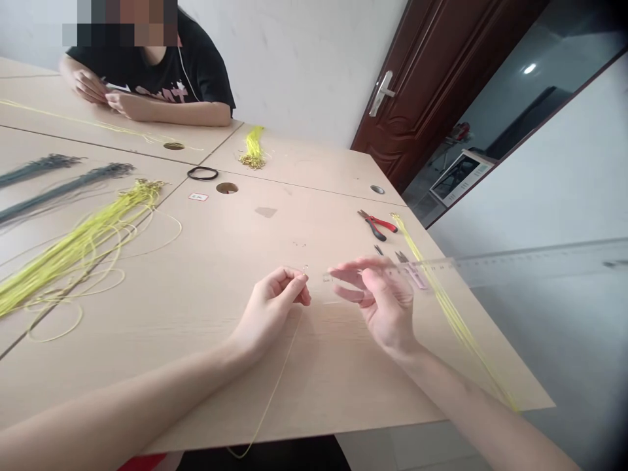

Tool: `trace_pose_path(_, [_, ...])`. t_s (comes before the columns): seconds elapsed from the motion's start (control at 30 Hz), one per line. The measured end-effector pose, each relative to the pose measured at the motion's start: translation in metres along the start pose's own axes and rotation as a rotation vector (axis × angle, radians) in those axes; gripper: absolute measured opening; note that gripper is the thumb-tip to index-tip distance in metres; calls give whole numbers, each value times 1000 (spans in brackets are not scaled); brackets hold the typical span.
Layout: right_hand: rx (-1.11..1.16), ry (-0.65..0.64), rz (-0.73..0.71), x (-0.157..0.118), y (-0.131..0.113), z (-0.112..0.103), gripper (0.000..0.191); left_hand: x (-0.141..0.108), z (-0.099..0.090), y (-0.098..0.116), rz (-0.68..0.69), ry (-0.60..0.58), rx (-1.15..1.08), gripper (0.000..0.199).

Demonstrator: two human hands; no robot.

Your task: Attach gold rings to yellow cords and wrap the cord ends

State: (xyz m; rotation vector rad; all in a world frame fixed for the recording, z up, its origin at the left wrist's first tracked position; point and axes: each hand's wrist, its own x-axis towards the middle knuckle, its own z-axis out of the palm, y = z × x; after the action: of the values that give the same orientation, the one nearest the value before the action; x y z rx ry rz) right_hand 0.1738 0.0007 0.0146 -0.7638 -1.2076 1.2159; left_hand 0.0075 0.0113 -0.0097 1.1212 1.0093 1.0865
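Note:
My left hand (279, 294) pinches the end of a thin yellow cord (275, 396), just below a small metal clasp (305, 267). From there the cord runs down over the table's front edge. My right hand (380, 301) is closed on a long clear ruler (466, 263), which reaches far out to the right; its near end points toward my left hand, a short gap away. Beyond my right hand lie red-and-black pliers (377, 224). Pink-handled scissors (415, 271) show partly behind the ruler.
Yellow cords (461, 320) lie along the table's right edge. A large yellow bundle (73, 255) and dark grey bundles (59, 190) spread at left. A black loop (203, 173) lies near a round table hole (227, 188). Across the table sits a person (201, 72), beside another yellow bundle (253, 147).

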Motion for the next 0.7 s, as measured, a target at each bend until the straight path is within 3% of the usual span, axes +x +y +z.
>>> trace_pose_path(0.17, [85, 19, 105, 0, 17, -7, 9, -4, -1, 3, -104, -75, 4, 26])
trace_pose_path(0.4, [69, -208, 96, -5, 16, -13, 22, -5, 0, 7, -230, -149, -122, 19])
trace_pose_path(0.7, [72, -235, 123, -7, 13, -19, 16, -5, 1, 16, -259, -206, -121, 16])
